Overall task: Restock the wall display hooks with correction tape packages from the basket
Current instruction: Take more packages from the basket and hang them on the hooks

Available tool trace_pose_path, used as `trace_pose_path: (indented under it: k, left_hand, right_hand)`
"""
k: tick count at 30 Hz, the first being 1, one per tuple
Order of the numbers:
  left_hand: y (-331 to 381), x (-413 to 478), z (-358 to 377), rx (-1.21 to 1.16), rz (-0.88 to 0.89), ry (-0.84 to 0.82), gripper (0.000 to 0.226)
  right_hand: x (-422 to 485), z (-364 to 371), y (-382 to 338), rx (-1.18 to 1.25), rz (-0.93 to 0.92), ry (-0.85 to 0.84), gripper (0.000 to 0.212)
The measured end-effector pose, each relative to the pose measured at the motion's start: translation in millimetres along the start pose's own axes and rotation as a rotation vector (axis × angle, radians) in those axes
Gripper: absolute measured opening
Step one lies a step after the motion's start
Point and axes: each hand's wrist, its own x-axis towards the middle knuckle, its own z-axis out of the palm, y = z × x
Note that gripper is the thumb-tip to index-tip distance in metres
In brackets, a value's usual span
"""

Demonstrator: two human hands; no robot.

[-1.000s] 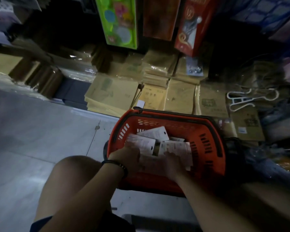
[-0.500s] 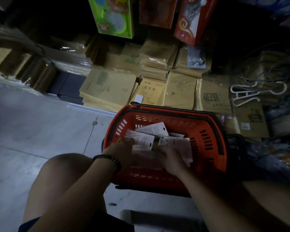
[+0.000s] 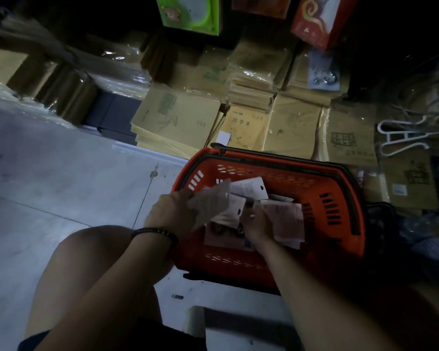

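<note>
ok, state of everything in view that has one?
left hand: grips raised package, blurred, above the basket's left rim.
right hand: inside basket among packages, grip unclear.
basket: upright on floor, handles folded down.
loose packages: heaped in basket.
white hanger: lying on wrapped notebooks.

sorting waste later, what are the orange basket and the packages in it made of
The basket: looks like moulded hard plastic, matte orange, with slotted vents and black handles. The packages: seemingly thin white printed card, dull, with a punched hang hole; the one the left hand holds is too blurred to judge.
</note>
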Motion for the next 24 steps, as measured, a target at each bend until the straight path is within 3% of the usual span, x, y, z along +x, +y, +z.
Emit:
trace_pose_path:
  k: [6, 10, 14, 19, 24]
  left_hand:
    - [5, 6, -8, -0.139, -0.045, 0.037, 0.026]
    - [9, 9, -8, -0.244, -0.098, -0.008, 0.022]
    - [7, 11, -6, -0.242, -0.128, -0.037, 0.037]
    - [7, 8, -6, -0.285, -0.122, -0.108, 0.048]
    - [6, 5, -3, -0.251, 0.048, -0.012, 0.066]
  right_hand:
    - [15, 16, -21, 0.089, 0.147, -0.006, 0.04]
    - [17, 19, -23, 0.26, 0.258, -0.104, 0.032]
    - [16, 18, -29, 0.098, 0.133, -0.081, 0.056]
    - [-14, -11, -20, 0.297, 0.007, 0.003, 0.013]
    - [-53, -56, -26, 0.404, -0.178, 0.067, 0.028]
